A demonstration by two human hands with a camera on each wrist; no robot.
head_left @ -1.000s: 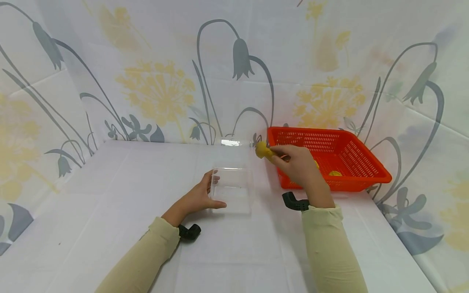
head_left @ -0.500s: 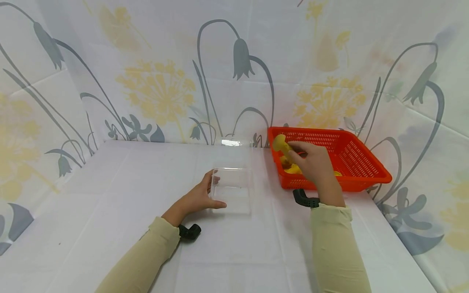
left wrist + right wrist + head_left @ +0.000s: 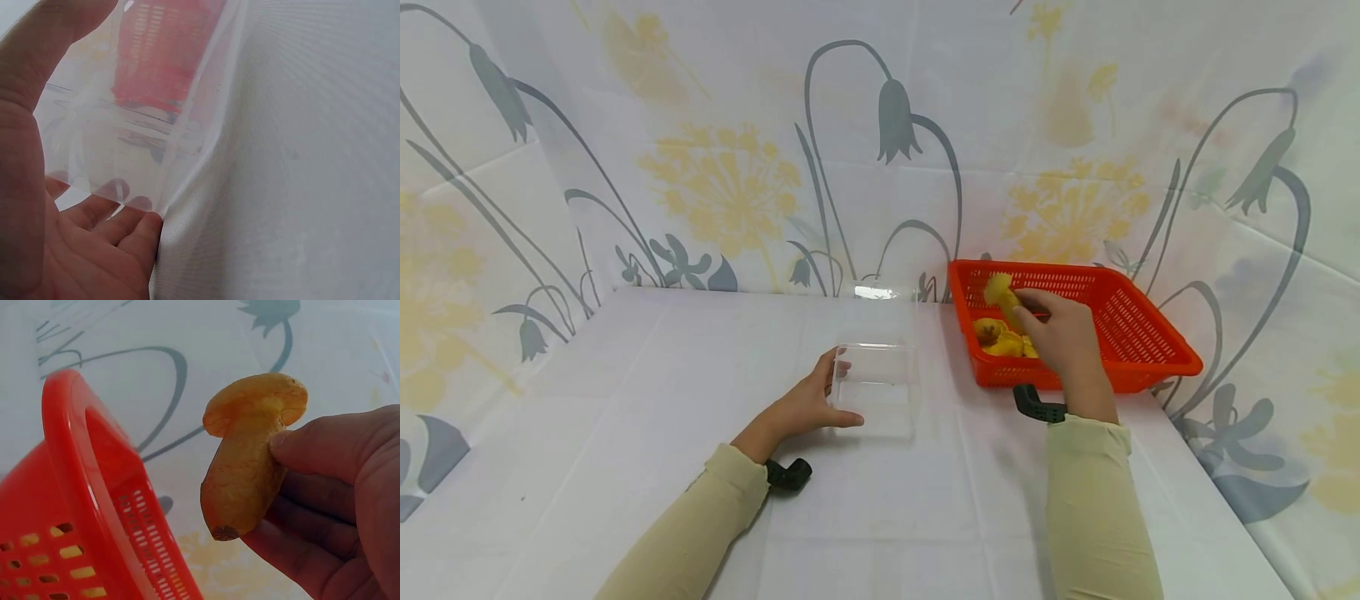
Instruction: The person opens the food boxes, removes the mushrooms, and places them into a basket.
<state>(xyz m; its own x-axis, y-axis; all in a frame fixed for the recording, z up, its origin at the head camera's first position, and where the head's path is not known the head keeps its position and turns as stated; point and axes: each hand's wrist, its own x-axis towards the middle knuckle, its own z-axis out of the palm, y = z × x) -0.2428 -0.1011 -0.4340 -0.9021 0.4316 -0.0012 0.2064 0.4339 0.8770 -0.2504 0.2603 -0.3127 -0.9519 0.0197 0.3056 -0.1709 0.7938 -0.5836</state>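
My right hand (image 3: 1060, 329) pinches a yellow mushroom (image 3: 247, 456) by its stem, between thumb and fingers. The cap points up, and the mushroom is over the left part of the red plastic basket (image 3: 1150, 368). Several more yellow mushrooms (image 3: 1003, 345) lie in the basket's left end, partly hidden by the hand. At the middle of the table my left hand (image 3: 808, 402) holds the left side of a clear plastic box (image 3: 887, 417), thumb at the near side and fingers at the far side. In the left wrist view, fingertips (image 3: 142, 204) touch the box's wall.
A clear, shiny sheet or lid (image 3: 872, 292) stands behind the box, its outline hard to see. White cloth covers the table (image 3: 647, 400). A flower-printed curtain (image 3: 737, 100) rises at the back and both sides. Both wrists wear black devices (image 3: 788, 475).
My right hand has moved right with the mushroom, from the gap beside the basket to above its left end. More mushrooms in the basket have come into view. My left hand stays put.
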